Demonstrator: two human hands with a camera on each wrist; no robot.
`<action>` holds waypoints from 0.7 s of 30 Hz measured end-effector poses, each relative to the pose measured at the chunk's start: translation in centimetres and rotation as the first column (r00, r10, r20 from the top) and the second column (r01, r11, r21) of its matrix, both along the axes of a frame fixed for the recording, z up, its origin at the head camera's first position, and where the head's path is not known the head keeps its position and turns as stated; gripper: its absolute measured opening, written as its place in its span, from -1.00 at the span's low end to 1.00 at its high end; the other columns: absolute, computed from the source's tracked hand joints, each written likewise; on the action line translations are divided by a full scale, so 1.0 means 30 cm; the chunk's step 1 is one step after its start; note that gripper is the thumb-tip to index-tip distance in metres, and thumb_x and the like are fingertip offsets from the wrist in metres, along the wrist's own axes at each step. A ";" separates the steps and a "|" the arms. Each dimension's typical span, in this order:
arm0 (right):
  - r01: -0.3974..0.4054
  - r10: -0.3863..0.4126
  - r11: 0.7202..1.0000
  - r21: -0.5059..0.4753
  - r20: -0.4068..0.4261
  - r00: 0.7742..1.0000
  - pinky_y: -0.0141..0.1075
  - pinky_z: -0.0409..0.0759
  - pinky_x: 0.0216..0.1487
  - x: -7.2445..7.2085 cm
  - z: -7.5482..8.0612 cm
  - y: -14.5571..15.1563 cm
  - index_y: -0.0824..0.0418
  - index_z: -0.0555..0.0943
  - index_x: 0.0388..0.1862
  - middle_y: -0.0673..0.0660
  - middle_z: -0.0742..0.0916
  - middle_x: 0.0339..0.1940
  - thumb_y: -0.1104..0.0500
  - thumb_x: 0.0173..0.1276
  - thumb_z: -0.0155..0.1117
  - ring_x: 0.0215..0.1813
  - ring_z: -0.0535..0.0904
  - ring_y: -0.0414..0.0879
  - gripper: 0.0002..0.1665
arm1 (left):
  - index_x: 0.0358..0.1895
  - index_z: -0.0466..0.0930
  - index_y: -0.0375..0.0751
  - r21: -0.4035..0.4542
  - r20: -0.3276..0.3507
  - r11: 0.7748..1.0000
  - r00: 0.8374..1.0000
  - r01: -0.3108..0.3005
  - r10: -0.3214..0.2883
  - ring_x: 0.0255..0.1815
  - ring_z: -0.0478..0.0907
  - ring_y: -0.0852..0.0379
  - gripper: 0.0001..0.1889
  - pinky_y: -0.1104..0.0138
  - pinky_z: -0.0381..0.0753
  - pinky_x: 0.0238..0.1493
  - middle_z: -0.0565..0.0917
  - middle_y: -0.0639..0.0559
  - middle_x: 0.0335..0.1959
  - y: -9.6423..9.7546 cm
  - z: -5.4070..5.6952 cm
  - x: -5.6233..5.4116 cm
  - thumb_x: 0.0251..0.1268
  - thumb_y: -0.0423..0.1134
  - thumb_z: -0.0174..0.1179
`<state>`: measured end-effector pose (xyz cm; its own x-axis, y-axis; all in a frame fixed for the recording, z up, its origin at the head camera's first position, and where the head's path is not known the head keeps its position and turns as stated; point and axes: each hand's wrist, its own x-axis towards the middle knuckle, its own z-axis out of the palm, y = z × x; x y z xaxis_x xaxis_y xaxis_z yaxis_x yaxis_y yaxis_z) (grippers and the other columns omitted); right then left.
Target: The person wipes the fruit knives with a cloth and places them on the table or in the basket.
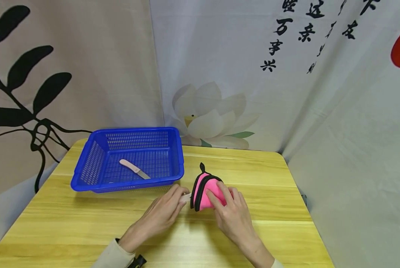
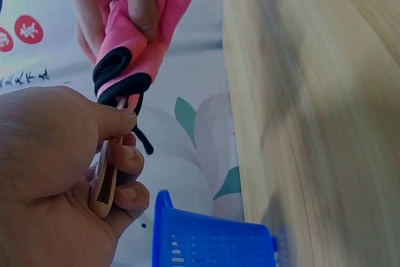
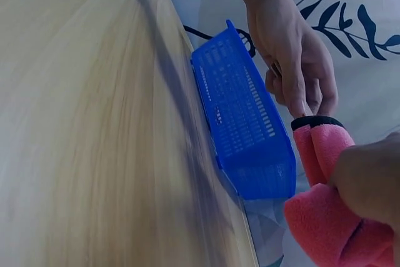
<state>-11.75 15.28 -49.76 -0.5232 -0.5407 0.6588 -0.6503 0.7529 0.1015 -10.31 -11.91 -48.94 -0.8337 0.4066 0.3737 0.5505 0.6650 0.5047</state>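
My left hand [image 1: 163, 212] pinches the pale, slotted handle of a knife [image 2: 105, 186] between thumb and fingers. The far end of this knife goes in among the folds of a pink cloth [image 1: 202, 199] with black edging and a black hanging loop [image 1: 202, 167]. My right hand [image 1: 233, 217] grips the cloth, thumb and fingers pressing it together around the blade side, so the blade is hidden. Both hands are above the table, in front of the basket's right corner. Another knife [image 1: 130, 166] with a pale pink handle and its blade out lies in the basket.
The blue plastic basket [image 1: 119, 188] stands at the back left of the light wooden table [image 1: 270, 193], close behind my left hand. A printed curtain [image 1: 220, 56] hangs right behind the table's back edge and along the right side.
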 end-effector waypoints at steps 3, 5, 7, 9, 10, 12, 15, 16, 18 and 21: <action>0.011 -0.011 1.000 -0.011 -0.001 1.000 -0.04 0.67 -0.07 -0.006 -0.005 0.019 0.03 0.79 0.38 0.35 0.73 0.40 0.24 0.37 0.33 -0.01 0.62 0.21 -0.41 | 0.26 0.61 -0.18 0.000 0.008 1.000 1.000 0.003 -0.003 -0.34 0.30 0.39 -0.79 0.49 0.49 -0.42 0.55 0.11 -0.13 -0.002 0.001 0.000 0.72 -0.35 0.24; 0.018 -0.018 1.000 -0.013 0.001 1.000 -0.04 0.66 -0.08 -0.009 -0.007 0.032 0.04 0.79 0.39 0.36 0.72 0.40 0.26 0.34 0.35 0.00 0.61 0.21 -0.39 | 0.25 0.61 -0.18 0.001 0.014 1.000 1.000 0.004 -0.004 -0.34 0.30 0.39 -0.79 0.50 0.49 -0.43 0.55 0.11 -0.14 -0.005 0.000 0.001 0.72 -0.36 0.24; 0.022 -0.022 1.000 -0.016 -0.001 1.000 -0.03 0.66 -0.08 -0.013 -0.009 0.045 0.04 0.79 0.39 0.36 0.72 0.40 0.28 0.31 0.38 0.00 0.62 0.22 -0.37 | 0.25 0.61 -0.17 0.001 0.018 1.000 1.000 0.006 -0.006 -0.34 0.30 0.40 -0.79 0.50 0.50 -0.43 0.55 0.12 -0.13 -0.008 0.000 0.001 0.72 -0.36 0.24; 0.028 -0.028 0.999 -0.016 -0.002 1.000 -0.03 0.66 -0.08 -0.016 -0.009 0.058 0.05 0.79 0.38 0.37 0.72 0.39 0.30 0.27 0.41 -0.01 0.61 0.22 -0.35 | 0.26 0.60 -0.16 0.003 0.030 1.000 1.000 0.007 -0.007 -0.34 0.30 0.40 -0.79 0.51 0.49 -0.44 0.55 0.12 -0.13 -0.011 -0.003 0.001 0.72 -0.36 0.23; 0.033 -0.033 0.999 -0.015 -0.005 0.999 -0.03 0.66 -0.09 -0.018 -0.010 0.064 0.06 0.79 0.37 0.37 0.72 0.39 0.30 0.25 0.42 -0.01 0.61 0.22 -0.35 | 0.25 0.61 -0.16 0.001 0.033 1.000 0.999 0.005 -0.005 -0.34 0.30 0.41 -0.79 0.52 0.49 -0.44 0.55 0.12 -0.13 -0.013 -0.005 0.000 0.72 -0.36 0.23; 0.044 -0.044 0.999 -0.018 -0.008 0.999 -0.02 0.66 -0.09 -0.021 -0.008 0.073 0.07 0.79 0.35 0.37 0.72 0.38 0.32 0.22 0.42 -0.02 0.61 0.22 -0.34 | 0.25 0.61 -0.16 -0.002 0.038 1.000 0.999 -0.007 0.007 -0.34 0.31 0.40 -0.79 0.53 0.50 -0.44 0.56 0.12 -0.12 -0.014 -0.006 -0.002 0.71 -0.36 0.24; 0.047 -0.048 0.998 -0.033 -0.011 0.999 0.00 0.66 -0.09 -0.023 -0.004 0.080 0.08 0.79 0.34 0.38 0.73 0.36 0.34 0.19 0.43 -0.03 0.60 0.23 -0.33 | 0.24 0.62 -0.16 -0.011 0.041 0.999 0.999 -0.034 0.034 -0.34 0.33 0.39 -0.78 0.53 0.51 -0.44 0.59 0.11 -0.11 -0.017 -0.009 -0.004 0.69 -0.37 0.26; 0.043 -0.044 0.998 -0.039 -0.009 0.999 0.00 0.66 -0.09 -0.022 -0.002 0.079 0.08 0.79 0.34 0.38 0.73 0.36 0.35 0.19 0.43 -0.03 0.59 0.23 -0.33 | 0.24 0.63 -0.16 -0.016 0.043 0.999 0.998 -0.044 0.044 -0.34 0.35 0.38 -0.78 0.53 0.52 -0.43 0.60 0.11 -0.10 -0.017 -0.010 -0.004 0.68 -0.37 0.27; 0.031 -0.031 0.998 -0.049 0.001 1.000 0.00 0.65 -0.07 -0.017 0.006 0.071 0.09 0.79 0.34 0.38 0.72 0.37 0.34 0.23 0.41 -0.02 0.59 0.22 -0.35 | 0.23 0.64 -0.14 -0.023 0.047 0.998 0.997 -0.057 0.058 -0.32 0.37 0.37 -0.78 0.52 0.55 -0.40 0.61 0.11 -0.10 -0.017 -0.011 -0.005 0.68 -0.36 0.29; -0.002 0.003 0.999 -0.052 0.015 1.000 0.00 0.66 -0.03 -0.008 0.016 0.047 0.08 0.79 0.37 0.38 0.72 0.40 0.31 0.31 0.36 0.01 0.60 0.21 -0.38 | 0.23 0.64 -0.14 -0.034 0.041 0.998 0.997 -0.061 0.063 -0.30 0.40 0.35 -0.78 0.47 0.63 -0.33 0.63 0.12 -0.09 -0.009 -0.014 -0.007 0.67 -0.35 0.29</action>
<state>-11.98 16.69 -49.29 -0.5320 -0.5075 0.6778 -0.6535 0.7551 0.0525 -10.53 -12.18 -49.36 -0.8725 0.3651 0.3247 0.4862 0.7139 0.5039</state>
